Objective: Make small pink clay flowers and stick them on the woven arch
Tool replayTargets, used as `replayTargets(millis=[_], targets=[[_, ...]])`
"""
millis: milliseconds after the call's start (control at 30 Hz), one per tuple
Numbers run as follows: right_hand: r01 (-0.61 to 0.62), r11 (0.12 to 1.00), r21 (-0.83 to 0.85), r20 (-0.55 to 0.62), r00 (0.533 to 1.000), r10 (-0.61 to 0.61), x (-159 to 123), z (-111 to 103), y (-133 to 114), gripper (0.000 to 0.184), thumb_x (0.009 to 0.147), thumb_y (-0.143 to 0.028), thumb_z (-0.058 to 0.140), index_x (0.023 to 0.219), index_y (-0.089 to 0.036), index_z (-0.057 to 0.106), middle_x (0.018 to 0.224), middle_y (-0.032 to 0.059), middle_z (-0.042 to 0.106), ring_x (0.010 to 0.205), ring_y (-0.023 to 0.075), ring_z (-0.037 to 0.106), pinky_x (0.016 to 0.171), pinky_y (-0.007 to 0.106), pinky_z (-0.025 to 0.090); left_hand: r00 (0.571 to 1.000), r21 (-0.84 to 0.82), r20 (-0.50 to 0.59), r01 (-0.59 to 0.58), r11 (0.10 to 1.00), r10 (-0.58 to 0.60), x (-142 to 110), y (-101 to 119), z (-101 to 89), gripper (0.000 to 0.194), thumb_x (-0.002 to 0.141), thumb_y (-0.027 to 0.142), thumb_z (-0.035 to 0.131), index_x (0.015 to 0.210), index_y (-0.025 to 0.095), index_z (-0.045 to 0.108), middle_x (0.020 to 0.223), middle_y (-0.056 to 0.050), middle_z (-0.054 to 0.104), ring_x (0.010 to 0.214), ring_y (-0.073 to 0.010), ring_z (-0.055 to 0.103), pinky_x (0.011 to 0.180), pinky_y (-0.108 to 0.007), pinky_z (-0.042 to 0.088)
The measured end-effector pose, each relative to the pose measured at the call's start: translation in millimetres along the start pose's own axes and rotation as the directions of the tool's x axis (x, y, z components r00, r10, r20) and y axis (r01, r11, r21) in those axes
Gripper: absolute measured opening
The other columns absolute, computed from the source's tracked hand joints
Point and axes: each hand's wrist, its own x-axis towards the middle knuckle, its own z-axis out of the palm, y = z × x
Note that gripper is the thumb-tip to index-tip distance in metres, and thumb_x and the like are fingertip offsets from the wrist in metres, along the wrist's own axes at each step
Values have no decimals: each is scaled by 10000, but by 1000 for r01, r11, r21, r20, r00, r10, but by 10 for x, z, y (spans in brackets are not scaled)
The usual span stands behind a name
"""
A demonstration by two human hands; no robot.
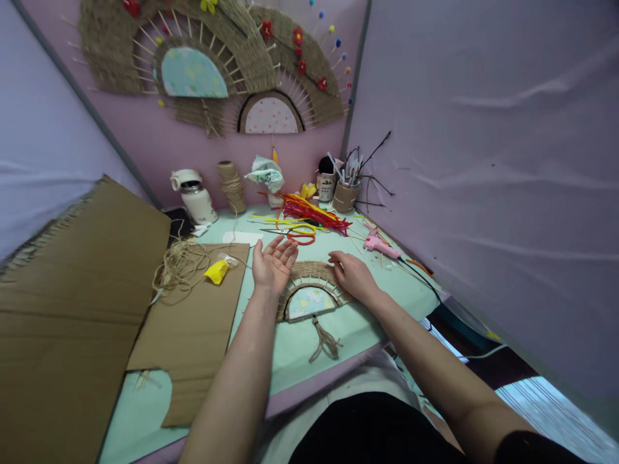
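Observation:
My left hand point(274, 265) is turned palm up with its fingers stretched out and nothing in it. It hovers over the left part of a small fan point(312, 269) woven from twine. At the fan's base is a half-round patch of pale blue patterned cloth point(312, 303), with a twine tassel point(325, 338) hanging below. My right hand point(355, 276) lies at the fan's right side, fingers loosely bent and a little apart; whether they touch the weave is hard to tell. Just beyond my left fingertips lie scissors point(302, 239) with red and yellow handles.
Cardboard point(207, 335) covers the left side, with loose twine point(181, 264) and a yellow packet point(217, 272) on it. A pink glue gun point(382, 245) trails its cord rightward. Behind are pipe cleaners point(319, 212), a twine spool point(231, 187), a white bottle point(196, 200) and a pen holder point(345, 196).

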Motion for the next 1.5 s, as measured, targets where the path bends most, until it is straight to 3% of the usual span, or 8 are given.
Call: replayTargets(millis=[167, 867, 1067, 1200, 1300, 1367, 1433, 1500], targets=[[40, 998, 56, -10, 999, -40, -39, -28, 2, 341, 878, -98, 433, 1186, -181, 550, 1094, 62, 702, 994, 178, 612, 871, 293, 427, 1000, -1, -6, 1, 1000, -1, -5, 12, 0, 421, 890, 478, 414, 953, 130, 641, 847, -96, 683, 845, -192, 694, 891, -357, 505], [165, 979, -119, 106, 983, -152, -73, -47, -155, 321, 850, -147, 469, 1146, -163, 593, 1118, 104, 679, 1073, 213, 584, 895, 317, 388, 1000, -11, -11, 6, 1000, -6, -16, 16, 12, 407, 889, 473, 417, 970, 140, 636, 826, -90, 685, 829, -186, 692, 872, -348, 511], [102, 994, -32, -21, 995, -102, -88, 6, -73, 360, 873, -186, 469, 1227, -168, 537, 1164, 91, 678, 1044, 204, 615, 903, 318, 428, 1000, -4, -6, 3, 1000, -3, -16, 11, 7, 409, 890, 472, 414, 947, 132, 634, 825, -90, 683, 824, -188, 694, 865, -343, 513], [82, 997, 18, -40, 996, -81, -91, 11, -49, 377, 873, -187, 470, 1246, -165, 520, 1119, 81, 701, 1004, 202, 630, 890, 324, 447, 1000, -9, -12, -1, 1000, 0, -7, 23, 6, 396, 880, 471, 424, 951, 140, 629, 824, -90, 678, 832, -189, 690, 873, -352, 508], [93, 996, 14, -13, 996, -93, -90, 13, -68, 397, 862, -178, 468, 1256, -162, 523, 1138, 92, 690, 1053, 207, 613, 919, 333, 441, 992, -7, -67, -106, 994, 106, 7, 83, -5, 374, 867, 458, 421, 925, 148, 623, 805, -76, 670, 801, -178, 684, 855, -346, 510], [104, 995, 8, 24, 994, -104, -91, 19, -83, 415, 844, -159, 465, 1254, -159, 531, 1144, 101, 683, 1070, 213, 605, 931, 341, 437, 941, 37, -158, -296, 954, 298, 10, 156, -19, 307, 856, 409, 428, 884, 168, 616, 762, -38, 649, 743, -146, 671, 819, -307, 510], [116, 993, 21, 7, 993, -116, -92, 19, -94, 420, 831, -145, 463, 1244, -156, 539, 1148, 108, 676, 1070, 222, 600, 936, 353, 437, 816, 125, -240, -511, 850, 526, 3, 246, -39, 228, 850, 344, 434, 847, 194, 605, 719, 6, 616, 687, -106, 643, 777, -251, 498], [140, 988, 57, -91, 987, -135, -89, 8, -105, 396, 839, -152, 459, 1225, -152, 544, 1161, 113, 666, 1082, 232, 588, 940, 367, 439, 674, 207, -273, -656, 726, 687, -8, 331, -59, 185, 862, 291, 422, 833, 217, 589, 703, 32, 586, 667, -80, 612, 753, -207, 481]])
